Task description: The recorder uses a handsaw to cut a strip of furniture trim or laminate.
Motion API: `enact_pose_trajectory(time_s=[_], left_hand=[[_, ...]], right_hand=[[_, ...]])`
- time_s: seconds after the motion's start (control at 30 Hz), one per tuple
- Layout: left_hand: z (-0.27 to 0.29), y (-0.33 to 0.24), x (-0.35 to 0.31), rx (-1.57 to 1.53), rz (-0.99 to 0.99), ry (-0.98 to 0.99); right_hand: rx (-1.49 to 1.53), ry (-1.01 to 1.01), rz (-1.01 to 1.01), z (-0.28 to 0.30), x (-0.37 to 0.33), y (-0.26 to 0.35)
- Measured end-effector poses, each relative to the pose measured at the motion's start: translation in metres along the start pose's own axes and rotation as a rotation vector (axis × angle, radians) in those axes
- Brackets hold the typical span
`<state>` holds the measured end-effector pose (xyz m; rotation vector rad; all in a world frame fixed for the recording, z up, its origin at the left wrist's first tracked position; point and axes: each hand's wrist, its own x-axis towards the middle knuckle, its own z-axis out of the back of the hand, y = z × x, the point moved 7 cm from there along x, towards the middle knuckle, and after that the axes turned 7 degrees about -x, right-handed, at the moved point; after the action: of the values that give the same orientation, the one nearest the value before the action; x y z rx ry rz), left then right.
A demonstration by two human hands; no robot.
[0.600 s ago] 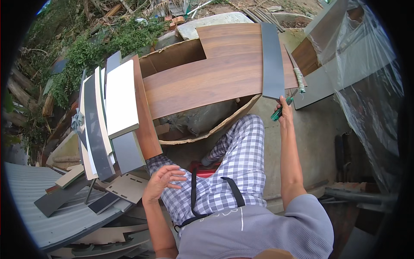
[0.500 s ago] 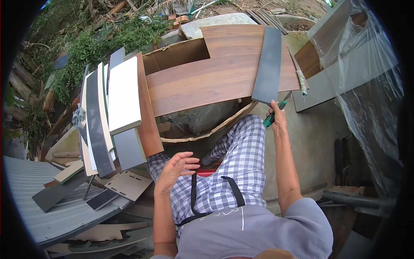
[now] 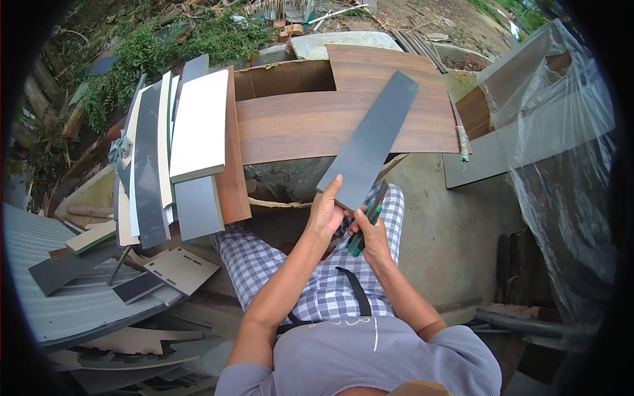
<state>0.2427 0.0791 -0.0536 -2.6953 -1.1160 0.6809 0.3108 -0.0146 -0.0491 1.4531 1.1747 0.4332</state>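
Grey board (image 3: 373, 142) lies in front of the person, its near end in the left hand (image 3: 325, 212) and its far part above the wood-grain panel (image 3: 290, 129), which rests across the cardboard box (image 3: 287, 79). From the left grip the long axis goes forward and to the right, slantwise, so that the narrow far end points away from the body. The left hand is the nearer one: it pinches the left corner of the near end, with the thumb on the upper face, while its other fingers are partly hidden by the board. The right hand (image 3: 373, 243) is just beside the right corner of this same end; its grip is closed around a green-handled tool (image 3: 374, 213), whose dark tip points forward, alongside the board's right edge. Whether the right fingertips touch the board, or whether its far part rests on the panel, I cannot tell
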Motion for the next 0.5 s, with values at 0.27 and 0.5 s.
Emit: enact_pose_trajectory(time_s=[0.27, 0.5], left_hand=[[0.009, -0.139, -0.078, 0.349, -0.525, -0.136], [-0.020, -0.178, -0.156, 0.869, -0.680, -0.242]], right_hand=[[0.153, 0.199, -0.200, 0.004, 0.010, 0.039], [-0.189, 0.173, -0.169, 0.019, 0.008, 0.025]])
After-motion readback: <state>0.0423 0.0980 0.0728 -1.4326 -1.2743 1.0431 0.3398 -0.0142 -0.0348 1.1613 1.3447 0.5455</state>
